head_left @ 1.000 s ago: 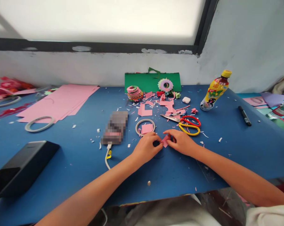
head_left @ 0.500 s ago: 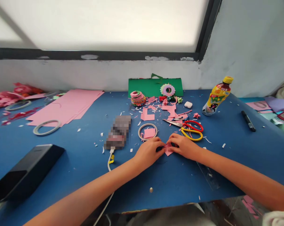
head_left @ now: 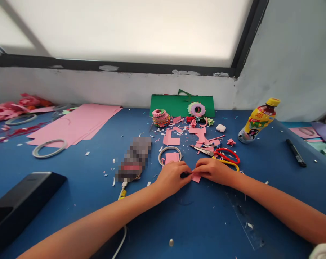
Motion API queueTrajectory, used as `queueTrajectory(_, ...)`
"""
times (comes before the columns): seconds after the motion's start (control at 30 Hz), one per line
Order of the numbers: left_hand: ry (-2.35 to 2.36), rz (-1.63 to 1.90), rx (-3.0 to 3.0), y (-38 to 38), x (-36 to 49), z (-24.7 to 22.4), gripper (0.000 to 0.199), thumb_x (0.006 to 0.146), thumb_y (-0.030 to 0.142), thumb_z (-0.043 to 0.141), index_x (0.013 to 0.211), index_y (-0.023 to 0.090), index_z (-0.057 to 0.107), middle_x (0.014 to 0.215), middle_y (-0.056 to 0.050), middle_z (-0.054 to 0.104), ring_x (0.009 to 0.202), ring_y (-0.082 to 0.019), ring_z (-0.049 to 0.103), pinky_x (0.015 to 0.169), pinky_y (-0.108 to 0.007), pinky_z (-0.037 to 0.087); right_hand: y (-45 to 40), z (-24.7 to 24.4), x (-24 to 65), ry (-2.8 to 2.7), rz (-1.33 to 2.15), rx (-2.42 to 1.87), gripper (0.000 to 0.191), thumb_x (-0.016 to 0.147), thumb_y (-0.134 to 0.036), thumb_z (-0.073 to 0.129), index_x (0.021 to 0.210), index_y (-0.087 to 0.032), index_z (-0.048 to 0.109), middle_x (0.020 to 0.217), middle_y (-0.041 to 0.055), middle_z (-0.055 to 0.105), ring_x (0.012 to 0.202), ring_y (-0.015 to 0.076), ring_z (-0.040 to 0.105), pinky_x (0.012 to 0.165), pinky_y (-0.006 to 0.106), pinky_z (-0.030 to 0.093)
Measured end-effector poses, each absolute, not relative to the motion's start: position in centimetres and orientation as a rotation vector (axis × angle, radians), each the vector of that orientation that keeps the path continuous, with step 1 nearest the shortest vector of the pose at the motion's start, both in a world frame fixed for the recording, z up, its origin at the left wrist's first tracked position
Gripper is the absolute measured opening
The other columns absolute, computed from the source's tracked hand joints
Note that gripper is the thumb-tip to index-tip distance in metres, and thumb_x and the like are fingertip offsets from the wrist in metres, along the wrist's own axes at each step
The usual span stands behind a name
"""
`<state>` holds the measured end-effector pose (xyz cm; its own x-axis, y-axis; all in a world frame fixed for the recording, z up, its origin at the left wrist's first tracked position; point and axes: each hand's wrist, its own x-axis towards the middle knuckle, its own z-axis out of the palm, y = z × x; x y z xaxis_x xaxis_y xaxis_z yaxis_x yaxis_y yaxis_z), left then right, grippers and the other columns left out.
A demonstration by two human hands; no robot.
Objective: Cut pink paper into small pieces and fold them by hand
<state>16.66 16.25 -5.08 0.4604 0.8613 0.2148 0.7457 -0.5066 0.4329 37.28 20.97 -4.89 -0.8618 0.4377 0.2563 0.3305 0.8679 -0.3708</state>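
Between my two hands is a small piece of pink paper, low over the blue table, partly covered by my fingers. My left hand pinches its left edge with thumb and forefinger. On the other side, my right hand has its fingertips closed on the paper too. Just beyond my left hand lies a roll of tape with a pink paper square inside its ring. Scissors with red and yellow handles rest right behind my right hand, blades pointing left.
Pink sheets lie at the left with another tape roll on them. A blurred-out device with a cable, a dark box, a drink bottle, a black marker and a clear ruler-like strip surround my hands. Paper scraps are scattered.
The camera view has shifted, so the table's things sit lower in the picture. Both hands still hold the pink paper, fingers slightly closer together over its top edge.
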Motion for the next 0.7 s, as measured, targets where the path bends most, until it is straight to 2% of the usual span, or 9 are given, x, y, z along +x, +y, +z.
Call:
queueTrajectory(0.13,1.273,0.621,2.505,16.5,16.1,-5.5,0.013,0.082,0.025,0.058,0.087,0.022,0.069,0.08,0.0,0.066,0.072,-0.014,0.06,0.065,-0.025,0.041,20.7,-5.4,37.9,-2.703,0.249,-0.503,0.025,0.092,-0.021,0.044,0.103,-0.018,0.066,0.095,0.0077,0.065,0.085,0.0148,0.059,0.075,0.026,0.047)
queueTrajectory(0.4,1.127,0.621,2.696,16.6,15.3,-5.7,0.016,0.085,0.022,0.053,0.089,0.022,0.069,0.084,-0.001,0.067,0.074,-0.015,0.061,0.068,-0.027,0.044,21.0,-5.1,38.4,-2.786,-0.216,-0.35,0.023,0.093,-0.021,0.043,0.106,-0.02,0.061,0.09,0.0057,0.067,0.078,0.0144,0.058,0.066,0.026,0.043)
queueTrajectory(0.7,1.011,0.491,2.795,16.7,15.0,-5.1,0.021,0.09,0.023,0.046,0.092,0.019,0.066,0.086,-0.004,0.065,0.075,-0.015,0.06,0.067,-0.026,0.045,21.4,-4.6,38.8,-2.921,-0.323,-0.218,0.026,0.096,-0.02,0.035,0.11,-0.016,0.057,0.094,0.0071,0.064,0.081,0.0152,0.056,0.068,0.028,0.043)
